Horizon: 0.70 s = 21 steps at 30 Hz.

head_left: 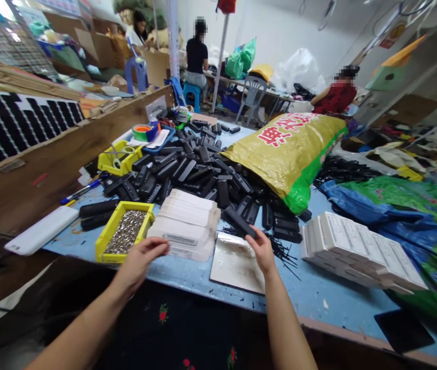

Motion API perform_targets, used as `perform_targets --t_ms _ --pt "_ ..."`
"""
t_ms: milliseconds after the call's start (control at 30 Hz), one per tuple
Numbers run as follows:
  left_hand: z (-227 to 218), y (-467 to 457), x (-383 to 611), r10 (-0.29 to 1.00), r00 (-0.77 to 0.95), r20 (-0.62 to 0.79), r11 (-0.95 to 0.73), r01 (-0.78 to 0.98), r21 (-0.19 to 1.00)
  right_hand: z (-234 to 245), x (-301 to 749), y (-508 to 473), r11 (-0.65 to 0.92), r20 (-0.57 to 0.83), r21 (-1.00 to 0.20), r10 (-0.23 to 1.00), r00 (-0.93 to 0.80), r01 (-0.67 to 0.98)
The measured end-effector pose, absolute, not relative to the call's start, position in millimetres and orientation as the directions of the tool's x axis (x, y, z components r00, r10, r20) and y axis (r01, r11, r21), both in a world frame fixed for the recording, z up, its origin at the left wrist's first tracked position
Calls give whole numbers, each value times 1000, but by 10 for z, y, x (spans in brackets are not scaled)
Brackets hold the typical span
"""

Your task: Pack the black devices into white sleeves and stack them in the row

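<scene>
My right hand (pixel 261 249) grips the near end of a long black plastic case (pixel 238 221), which slants up and away to the left above a white board (pixel 237 262). My left hand (pixel 145 257) hovers at the front left corner of a stack of white printed cards (pixel 187 218). Its fingers stretch to the right, and I see nothing held in them. Just behind that hand stands a yellow bin (pixel 99 246) of small shiny metal parts (pixel 126 231). Beyond the cards lies a heap of similar black cases (pixel 203 169).
A large yellow-green sack (pixel 284 149) lies across the heap. White boxes (pixel 361 249) are stacked at right, and thin black strips (pixel 286 252) lie beside the board. A second yellow bin (pixel 120 159) with tape, a white device (pixel 43 231) and pens are at left. Several people sit farther back.
</scene>
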State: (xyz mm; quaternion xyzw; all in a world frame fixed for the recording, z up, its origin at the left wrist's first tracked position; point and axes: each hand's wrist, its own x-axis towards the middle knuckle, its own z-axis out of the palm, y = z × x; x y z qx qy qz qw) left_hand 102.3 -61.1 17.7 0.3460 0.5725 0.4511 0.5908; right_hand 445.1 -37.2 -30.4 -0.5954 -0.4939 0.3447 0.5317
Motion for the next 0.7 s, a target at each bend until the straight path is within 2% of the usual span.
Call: perform_targets --t_ms 67,100,167,233,300,400,600,700 --pt "126 -701 1369 872 98 -480 486 -302 820 -194 4168 -654 45 33 -997 984 177 -60" --pt "102 -736 1522 847 155 -509 528 -352 773 -116 4016 -760 54 19 -981 982 189 -184" --pt "70 -794 1758 817 228 -530 573 -420 703 68 3719 -886 146 21 -904 954 300 -401" --pt "66 -844 1894 792 266 -550 604 -472 642 242 3472 -911 272 19 -806 900 436 -527" --pt "86 -885 1955 766 286 -576 630 -515 581 357 3301 -879 366 -1 -740 839 544 -565" --pt "120 -938 1985 773 285 -567 616 -554 560 399 3174 -820 402 -70 -690 790 609 -601" --pt "114 -992 2002 856 267 -442 510 -573 641 337 3150 -830 384 -182 -610 783 595 -693" --pt "129 -978 1989 878 259 -402 477 -540 694 342 3181 -849 386 -199 -620 765 612 -684"
